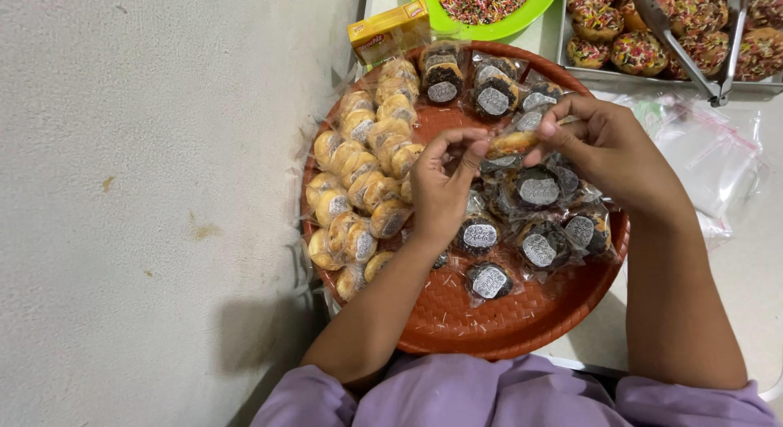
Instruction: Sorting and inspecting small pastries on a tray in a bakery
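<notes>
A pale, speckled wall or floor (155, 190) fills the left half of the view, and a light worktop (750, 264) runs along the right. In front of you sits a round, woven, rust-red tray (506, 321), its left edge close against the pale surface.

Your left hand (440, 186) and right hand (599, 146) meet above the middle of the tray. Between them you hold one small golden cake (512, 141) in clear wrap. Each grip is a fingertip pinch on an end of it, left thumb and fingers on one side, right fingers on the other.

The cake looks light, soft and easily crushed, and the wrap looks thin and slippery. It is probably best held by its ends or by the film, with gentle pressure.

Below your hands lie dark wrapped cakes (538, 190) with oval labels. Pale wrapped cakes (367, 174) are stacked along the tray's left side. The near part of the tray is bare and gives the most open room.

Beyond the tray stand a small yellow box (390, 31), a green plate of coloured sprinkles (489, 23) and a metal pan of sprinkle-topped cakes (644, 44) with tongs (685, 52) resting across it. Empty clear bags (710, 150) lie on the worktop to your right. The far side is crowded.
</notes>
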